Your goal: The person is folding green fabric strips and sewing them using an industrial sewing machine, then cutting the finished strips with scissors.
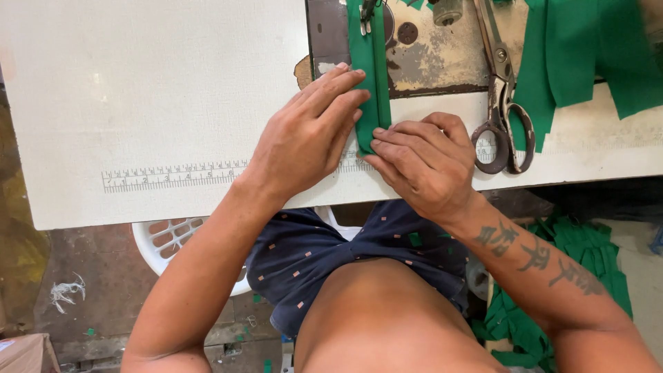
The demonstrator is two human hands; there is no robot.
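Both my left hand point(307, 135) and right hand point(421, 162), fingers flat, pin the green zipper strip point(373, 76) at frame centre, apparently steadying it, scissors point(504, 103) just right.

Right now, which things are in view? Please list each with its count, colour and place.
zipper strip: 1, green, on the table under both hands
scissors: 1, dark metal, right of the hands
cloth: several pieces, green, table top right
metal plate: 1, worn grey, top centre
table: 1, white, with a printed ruler near its front edge
stool: 1, white plastic, below the table
scraps: a pile, green, floor at right
left hand: flat on the strip
right hand: fingers pressing the strip's end
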